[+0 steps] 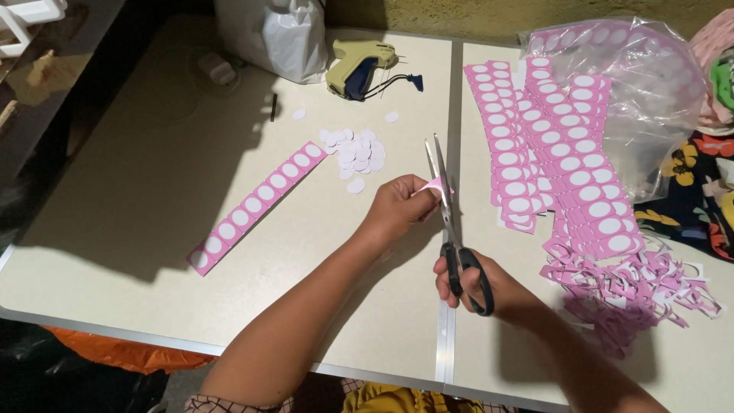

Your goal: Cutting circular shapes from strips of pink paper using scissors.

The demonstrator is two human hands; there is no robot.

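Mid-cut: left hand [397, 208] pinches a small pink paper piece w/ white dot [433, 186] betw. thumb & fingers, at the blades of black-handled steel scissors [453, 226]. Right hand [478, 287], fingers thru the loops, blades open. Next, prob.: close blades round the dot, turning the piece.

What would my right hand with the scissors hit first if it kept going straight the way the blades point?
Likely the small pink paper piece pinched in the left hand, right at the scissors blades held by the right hand.
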